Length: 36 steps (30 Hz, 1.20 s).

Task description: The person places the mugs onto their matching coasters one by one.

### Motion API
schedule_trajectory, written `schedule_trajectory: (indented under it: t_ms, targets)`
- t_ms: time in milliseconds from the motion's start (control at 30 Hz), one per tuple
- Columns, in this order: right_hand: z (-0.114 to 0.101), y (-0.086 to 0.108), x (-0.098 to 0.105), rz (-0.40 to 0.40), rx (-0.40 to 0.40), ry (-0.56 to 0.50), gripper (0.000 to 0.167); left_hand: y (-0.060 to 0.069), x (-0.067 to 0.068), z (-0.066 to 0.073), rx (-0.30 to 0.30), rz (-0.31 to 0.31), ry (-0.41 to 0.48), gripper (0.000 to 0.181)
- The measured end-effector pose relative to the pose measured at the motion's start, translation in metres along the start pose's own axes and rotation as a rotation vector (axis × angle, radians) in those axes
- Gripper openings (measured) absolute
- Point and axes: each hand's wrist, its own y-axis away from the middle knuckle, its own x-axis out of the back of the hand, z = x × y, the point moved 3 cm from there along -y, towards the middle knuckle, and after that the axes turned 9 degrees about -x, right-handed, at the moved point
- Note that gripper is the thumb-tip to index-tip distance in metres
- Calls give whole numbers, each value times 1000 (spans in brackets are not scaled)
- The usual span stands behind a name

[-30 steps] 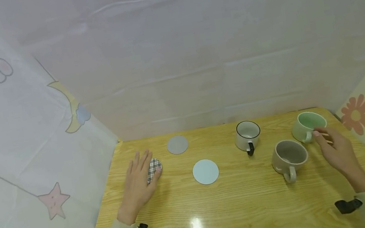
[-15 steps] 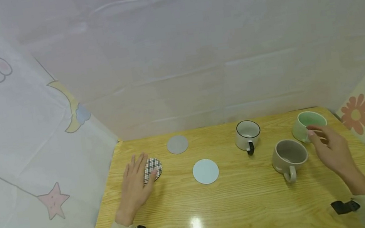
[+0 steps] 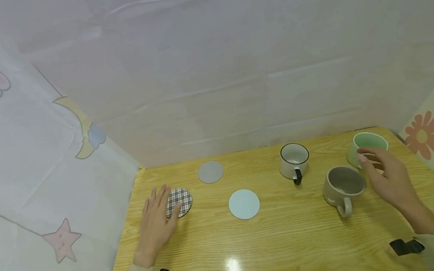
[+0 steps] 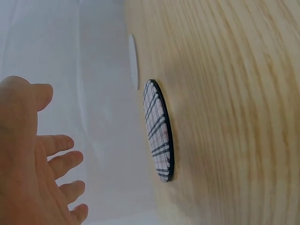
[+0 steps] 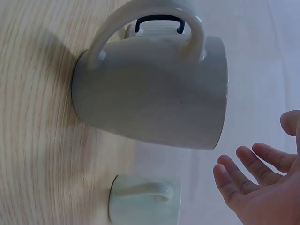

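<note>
Air is all that our right hand (image 3: pixel 390 180) has hold of: its fingers are loosely bent and well parted, touching no mug. Just beside it, toward 9 o'clock, the grey mug (image 3: pixel 335 196) stands upright on the table (image 3: pixel 282 242), handle toward 6 o'clock. The green mug (image 3: pixel 368 142) lies toward 11 o'clock, partly behind our hand. Both look like glazed pottery, so we expect them to be stiff, fairly weighty, slick on the sides and breakable if knocked. We would hook the handle, with the thumb steadying the wall, rather than pinch the thin rim. Beyond, at 10 o'clock from the grey mug, sits the white mug (image 3: pixel 293 162) with its dark handle.

Our left hand (image 3: pixel 155 223) hovers with fingers relaxed, holding nothing. The plaid coaster (image 3: pixel 182 201) is near it toward 2 o'clock, flat and probably light; we would lift it by its edge. Farther out from that coaster lie the grey coaster (image 3: pixel 211 172) at 2 o'clock and the pale blue coaster (image 3: pixel 244 204) at 3 o'clock.
</note>
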Motion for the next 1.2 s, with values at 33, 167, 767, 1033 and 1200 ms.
schedule_trajectory:
  t_ms: [33,167,767,1033,1200]
  targets:
    - [-2,0,-1,5,12,-5,35,0,-1,-1,2,-1,-2,69]
    - [-7,2,-2,15,63,-31,32,1,-4,-7,4,-8,-11,69]
    - [-39,10,-20,-24,182,-130,37,5,-12,-21,19,-24,-30,69]
    - [-48,13,-29,-45,236,-191,39,8,-15,-27,39,-35,-25,69]
    - [-51,16,-35,-66,199,-187,41,10,-18,-30,60,-52,-12,69]
